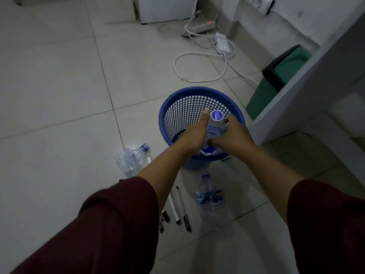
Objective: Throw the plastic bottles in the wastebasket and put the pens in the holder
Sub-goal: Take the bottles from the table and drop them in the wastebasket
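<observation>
A clear plastic bottle with a blue cap (215, 123) is held upright over the blue mesh wastebasket (173, 99). My left hand (194, 133) and my right hand (233, 135) both grip it from either side. A crushed bottle (131, 158) lies on the floor left of the basket. Another bottle with a blue label (211, 200) lies in front of the basket. Several pens (180, 206) lie on the tiles between my forearms, partly hidden by my left arm. No pen holder is in view.
A green bin with a black liner (276, 76) stands right of the basket beside a white counter (308, 82). White cables (199, 66), a power adapter and a power strip (201, 26) lie on the floor behind.
</observation>
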